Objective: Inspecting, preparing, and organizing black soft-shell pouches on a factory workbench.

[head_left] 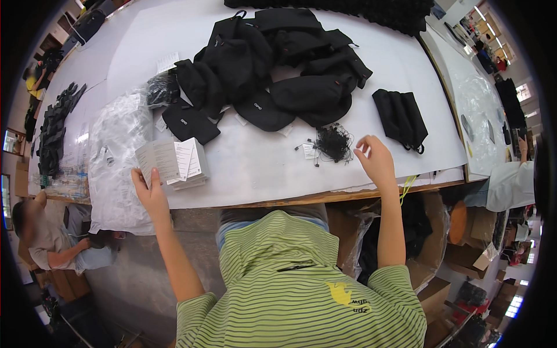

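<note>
My left hand (152,194) pinches a grey-white printed card (158,162) near its lower edge, thumb on the front. Beside and partly behind it is a stack of white printed cards (196,164) on the table's near left. My right hand (374,162) hovers at the near right, fingers loosely curved and apart, with nothing visible in them. Just left of it lies a tangle of black tag strings (333,144) with a small white label (308,151). Farther right rests a folded black fabric pouch with cords (400,119).
A heap of black fabric pouches (241,66) covers the middle of the white table (261,174). Clear plastic bags (119,151) lie at the left, with black straps (58,127) beyond. Cardboard boxes (429,232) stand below the edge at right. Another person (58,243) sits at left.
</note>
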### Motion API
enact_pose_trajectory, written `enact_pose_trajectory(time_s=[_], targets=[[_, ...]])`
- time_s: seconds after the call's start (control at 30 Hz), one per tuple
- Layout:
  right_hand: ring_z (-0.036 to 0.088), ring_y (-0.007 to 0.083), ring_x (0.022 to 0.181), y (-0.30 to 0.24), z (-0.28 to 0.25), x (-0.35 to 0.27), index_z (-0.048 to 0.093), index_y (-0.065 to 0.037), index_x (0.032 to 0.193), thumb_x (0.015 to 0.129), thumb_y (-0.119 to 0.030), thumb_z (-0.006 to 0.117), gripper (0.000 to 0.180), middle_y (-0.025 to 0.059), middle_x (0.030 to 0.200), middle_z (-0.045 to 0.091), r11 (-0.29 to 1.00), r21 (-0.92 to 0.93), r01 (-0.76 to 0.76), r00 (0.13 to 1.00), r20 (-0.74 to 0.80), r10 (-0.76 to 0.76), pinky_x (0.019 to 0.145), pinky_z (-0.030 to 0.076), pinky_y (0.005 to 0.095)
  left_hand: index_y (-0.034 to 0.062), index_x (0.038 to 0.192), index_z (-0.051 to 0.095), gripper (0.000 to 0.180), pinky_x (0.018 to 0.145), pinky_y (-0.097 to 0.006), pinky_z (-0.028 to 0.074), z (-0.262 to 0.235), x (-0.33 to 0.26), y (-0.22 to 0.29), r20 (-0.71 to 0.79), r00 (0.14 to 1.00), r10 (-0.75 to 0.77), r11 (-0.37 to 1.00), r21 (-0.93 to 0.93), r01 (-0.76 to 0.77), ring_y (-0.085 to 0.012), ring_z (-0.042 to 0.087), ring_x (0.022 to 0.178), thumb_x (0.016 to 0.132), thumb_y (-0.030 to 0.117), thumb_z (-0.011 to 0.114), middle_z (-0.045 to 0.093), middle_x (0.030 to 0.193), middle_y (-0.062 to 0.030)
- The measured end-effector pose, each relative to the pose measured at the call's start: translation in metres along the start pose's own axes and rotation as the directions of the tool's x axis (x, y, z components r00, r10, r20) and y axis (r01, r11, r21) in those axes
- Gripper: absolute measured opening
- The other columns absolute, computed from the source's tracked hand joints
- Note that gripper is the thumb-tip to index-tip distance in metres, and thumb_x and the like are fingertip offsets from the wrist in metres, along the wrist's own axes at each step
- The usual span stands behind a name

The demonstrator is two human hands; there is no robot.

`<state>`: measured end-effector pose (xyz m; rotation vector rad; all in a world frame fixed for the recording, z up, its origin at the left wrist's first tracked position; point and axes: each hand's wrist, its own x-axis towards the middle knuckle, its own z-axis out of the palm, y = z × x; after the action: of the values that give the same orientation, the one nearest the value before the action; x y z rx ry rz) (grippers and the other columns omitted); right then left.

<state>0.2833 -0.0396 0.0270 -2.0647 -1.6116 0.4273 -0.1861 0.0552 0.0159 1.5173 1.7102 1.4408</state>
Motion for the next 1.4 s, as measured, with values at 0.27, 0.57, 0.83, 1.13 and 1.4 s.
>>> enact_pose_trajectory(time_s=[0.27, 0.57, 0.83, 1.13, 1.4], targets=[[0.056, 0.0243, 0.073, 0.019, 0.032, -0.013, 0.059, -0.011, 0.083, 0.073, -0.013, 0.071, 0.015, 0.0052, 0.084, 0.050, 0.960, -0.246, 0.131, 0.991, 0.007, -0.134, 0.064, 0.045, 0.0355, 0.0051, 0.102, 0.041, 0.021, 0.080, -0.024, 0.037, 0.020, -0.024, 0.040, 0.117, 0.992, -0.053, 0.987, -0.146, 0.070, -0.0130, 0.044, 0.088, 0.096, 0.021, 0.053, 0.047, 0.094, -0.0064], [0.057, 0.0291, 0.076, 0.012, 0.011, 0.005, 0.056, -0.005, 0.081, 0.079, -0.011, 0.066, 0.012, 0.0075, 0.088, 0.051, 0.966, -0.191, 0.174, 0.983, -0.033, -0.183, 0.065, 0.045, 0.0392, 0.0048, 0.120, 0.037, 0.057, 0.093, -0.033, 0.037, 0.038, -0.047, 0.071, 0.302, 0.949, -0.084, 0.977, -0.164, 0.139, -0.0208, 0.047, 0.106, 0.085, 0.035, 0.070, 0.050, 0.110, -0.0128], [0.057, 0.0282, 0.075, 0.006, -0.003, 0.010, 0.056, -0.007, 0.081, 0.078, -0.012, 0.066, 0.011, 0.0072, 0.087, 0.052, 0.948, -0.211, 0.238, 0.969, 0.110, -0.219, 0.065, 0.045, 0.0380, 0.0063, 0.124, 0.032, 0.076, 0.092, -0.033, 0.039, 0.043, -0.053, 0.074, 0.409, 0.911, -0.055, 0.972, -0.188, 0.143, -0.0226, 0.048, 0.106, 0.071, 0.032, 0.081, 0.048, 0.113, -0.0135], [0.059, 0.0247, 0.074, 0.025, 0.004, 0.014, 0.061, -0.009, 0.076, 0.075, -0.014, 0.069, 0.009, 0.0053, 0.080, 0.055, 0.875, -0.325, 0.358, 0.928, 0.229, -0.295, 0.065, 0.046, 0.0370, 0.0070, 0.125, 0.032, 0.077, 0.091, -0.034, 0.040, 0.054, -0.064, 0.077, 0.500, 0.861, -0.089, 0.966, -0.167, 0.197, -0.0225, 0.051, 0.104, 0.070, 0.028, 0.081, 0.050, 0.110, -0.0139], [0.042, 0.0058, 0.053, -0.034, -0.056, 0.041, 0.068, -0.007, 0.086, 0.081, -0.010, 0.069, 0.006, -0.0009, 0.078, 0.059, 0.950, 0.079, 0.302, 0.865, -0.442, -0.238, 0.051, 0.033, 0.0203, 0.0045, 0.125, 0.040, 0.063, 0.089, -0.033, 0.042, 0.065, -0.074, 0.083, 0.525, 0.851, -0.033, 0.947, -0.256, 0.195, -0.0203, 0.054, 0.100, 0.075, 0.020, 0.076, 0.054, 0.109, -0.0121]])
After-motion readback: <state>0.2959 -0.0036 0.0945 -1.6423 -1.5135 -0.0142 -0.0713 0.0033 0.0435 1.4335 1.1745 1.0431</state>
